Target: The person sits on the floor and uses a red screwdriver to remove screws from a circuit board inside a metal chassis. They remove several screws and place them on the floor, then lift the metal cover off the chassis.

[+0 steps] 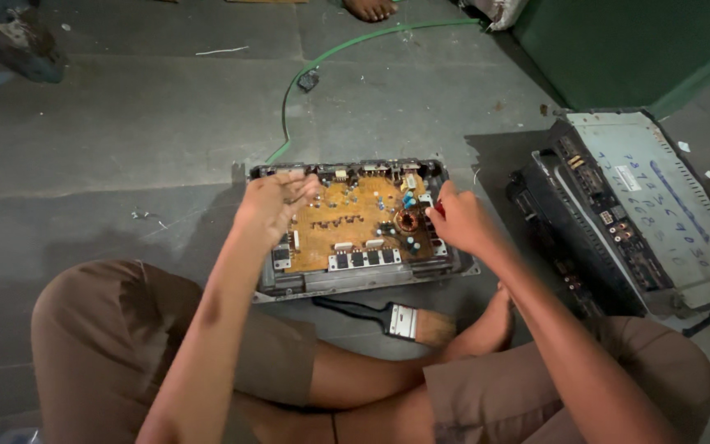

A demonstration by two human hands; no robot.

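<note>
Between left hand (271, 205) and right hand (458, 220): circuit board (353, 224).

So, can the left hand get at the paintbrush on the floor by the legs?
Probably yes: the left hand rests free on the circuit board, and the paintbrush lies uncovered just in front of the chassis.

a small white rectangular label (628, 178) sat on the grey metal device cover (684, 247) at the right.
</note>
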